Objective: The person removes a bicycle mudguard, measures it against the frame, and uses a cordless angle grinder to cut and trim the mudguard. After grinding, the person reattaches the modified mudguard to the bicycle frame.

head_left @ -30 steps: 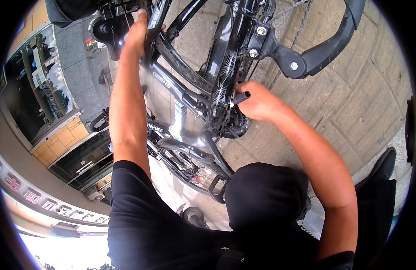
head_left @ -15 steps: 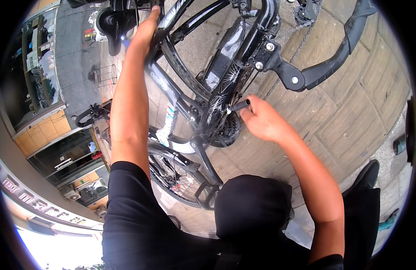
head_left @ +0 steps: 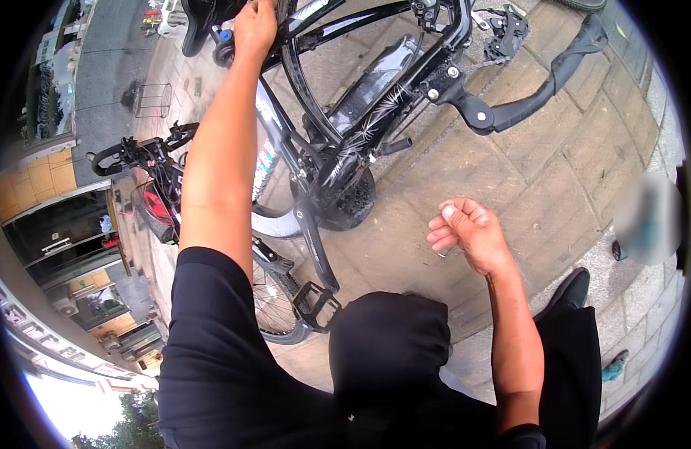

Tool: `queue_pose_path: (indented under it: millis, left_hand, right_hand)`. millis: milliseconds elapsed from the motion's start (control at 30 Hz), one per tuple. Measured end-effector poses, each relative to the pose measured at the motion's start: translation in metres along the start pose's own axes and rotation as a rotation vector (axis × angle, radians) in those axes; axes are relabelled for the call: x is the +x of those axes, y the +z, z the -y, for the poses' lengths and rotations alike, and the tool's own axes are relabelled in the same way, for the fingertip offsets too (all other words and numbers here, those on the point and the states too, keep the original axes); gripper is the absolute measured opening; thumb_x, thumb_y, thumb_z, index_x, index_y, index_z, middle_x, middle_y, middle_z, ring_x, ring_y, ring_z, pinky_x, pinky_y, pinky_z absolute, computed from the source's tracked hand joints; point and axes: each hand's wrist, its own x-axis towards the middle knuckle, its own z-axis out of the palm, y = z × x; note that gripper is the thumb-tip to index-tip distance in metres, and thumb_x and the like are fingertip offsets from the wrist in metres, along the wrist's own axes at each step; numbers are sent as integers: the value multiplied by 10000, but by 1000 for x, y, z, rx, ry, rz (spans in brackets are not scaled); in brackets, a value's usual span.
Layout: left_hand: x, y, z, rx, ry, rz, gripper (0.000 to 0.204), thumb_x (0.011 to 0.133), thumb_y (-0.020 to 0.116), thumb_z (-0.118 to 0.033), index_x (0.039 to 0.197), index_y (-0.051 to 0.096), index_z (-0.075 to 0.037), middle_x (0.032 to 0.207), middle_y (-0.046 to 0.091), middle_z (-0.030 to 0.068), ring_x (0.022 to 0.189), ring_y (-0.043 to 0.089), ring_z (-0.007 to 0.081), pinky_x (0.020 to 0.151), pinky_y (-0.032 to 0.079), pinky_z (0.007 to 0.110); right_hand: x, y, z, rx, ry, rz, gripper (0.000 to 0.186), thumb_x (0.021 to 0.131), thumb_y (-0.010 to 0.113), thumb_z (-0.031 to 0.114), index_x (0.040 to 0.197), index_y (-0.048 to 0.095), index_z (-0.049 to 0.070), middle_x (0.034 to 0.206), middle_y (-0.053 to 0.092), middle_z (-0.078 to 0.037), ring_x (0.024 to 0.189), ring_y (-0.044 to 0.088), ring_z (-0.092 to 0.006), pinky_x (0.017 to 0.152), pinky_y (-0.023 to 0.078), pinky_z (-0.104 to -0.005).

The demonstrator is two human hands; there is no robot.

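Note:
A black bicycle frame (head_left: pixel 368 138) with white starburst marks slants across the upper middle. At its top left my left hand (head_left: pixel 256 31) is closed beside the frame tubes, fingers curled; what it grips is partly hidden. My right hand (head_left: pixel 473 233) hangs apart from the bicycle above the paving, its fingers curled and the thumb against the index finger. Anything inside that grasp is too small to make out. Between hand and frame, a short black tube (head_left: pixel 395 147) sticks out from the bicycle. Below it are dark toothed sprockets (head_left: pixel 351 202), a crank arm (head_left: pixel 317 247) and a black pedal (head_left: pixel 315 307).
A curved black arm with bolts (head_left: pixel 525 112) reaches out to the right. Near it at the top is a derailleur (head_left: pixel 508 36). Another bicycle (head_left: pixel 155 168) stands at left, by shopfronts. A black shoe (head_left: pixel 568 290) rests on the paving (head_left: pixel 577 161) at right.
My right hand has come away from the short black tube and moved right and down. My left hand remains at the frame's top left. The whole view has shifted somewhat.

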Motion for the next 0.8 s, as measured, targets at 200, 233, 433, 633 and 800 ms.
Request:
queue_pose_path:
  millis: [200, 233, 433, 633, 800]
  left_hand:
    - [-88, -42, -28, -529, 84, -43, 373, 1074, 605, -262, 1346, 662, -13, 1229, 726, 141, 1120, 665, 217, 1035, 489, 349]
    - [-102, -50, -28, -553, 46, -41, 369, 1078, 602, -280, 1353, 668, -43, 1241, 725, 137, 1138, 665, 230, 1036, 489, 354]
    - [-179, -89, -37, -752, 119, 64, 320, 1116, 578, -206, 1332, 647, 21, 1254, 757, 120, 1178, 675, 146, 1063, 491, 283]
    - [-233, -112, -42, -722, 78, 104, 312, 1120, 582, -228, 1335, 644, -10, 1240, 749, 61, 1116, 654, 102, 981, 497, 250]
    - [-245, -114, -44, -859, -19, 66, 317, 1099, 619, -219, 1328, 639, 0, 1211, 766, 78, 1126, 671, 125, 1020, 504, 281]
  right_hand:
    - [-23, 5, 6, 455, -178, 213, 564, 1129, 508, 380, 1449, 521, -85, 1337, 666, -284, 1222, 688, -392, 1042, 574, -483]
    - [-26, 8, 11, 476, -170, 250, 593, 1131, 483, 413, 1456, 518, -82, 1374, 643, -290, 1268, 657, -400, 1079, 544, -496]
    - [-36, 21, 28, 509, -133, 412, 608, 1133, 439, 409, 1485, 498, -83, 1489, 561, -312, 1390, 572, -411, 1185, 457, -524]
    - [-33, 51, 40, 400, -117, 474, 530, 1106, 484, 268, 1480, 488, -107, 1492, 547, -337, 1377, 583, -419, 1190, 457, -523]
    - [-1, 86, 76, -78, -101, 455, 511, 1075, 550, 172, 1489, 466, -116, 1483, 545, -354, 1370, 586, -439, 1187, 465, -515]
